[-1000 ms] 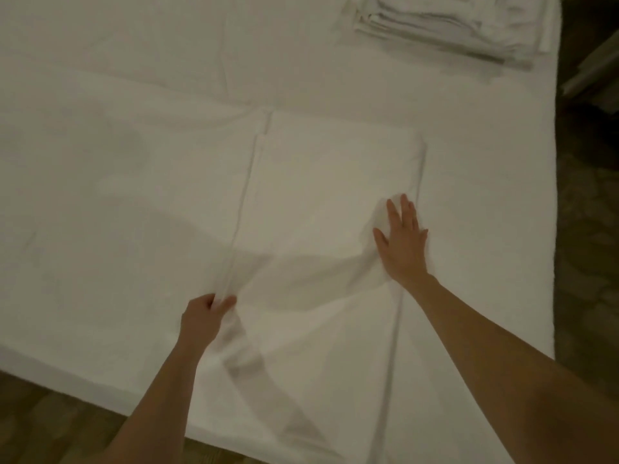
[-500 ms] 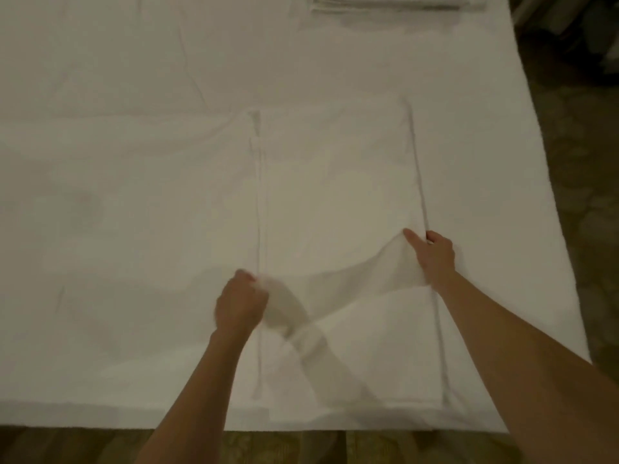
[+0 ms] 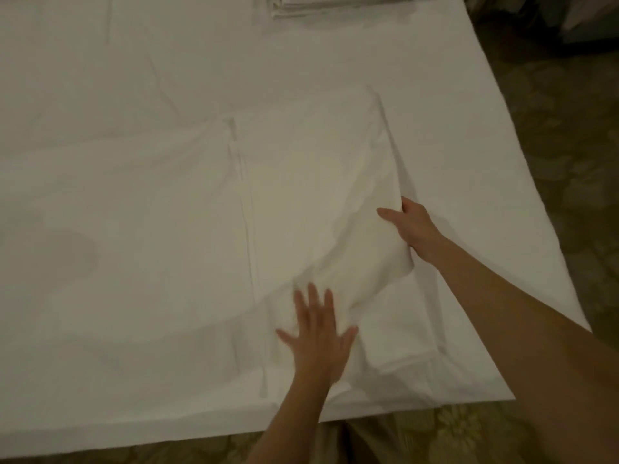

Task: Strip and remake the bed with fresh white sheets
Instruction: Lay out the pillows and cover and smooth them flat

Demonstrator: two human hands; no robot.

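- No readable text, labels, brands, numbers or signs anywhere in the head view.
- White linen: plain, with no print or tag that can be read.
- Picture dim and soft; fine marks, if any, too blurred to tell.
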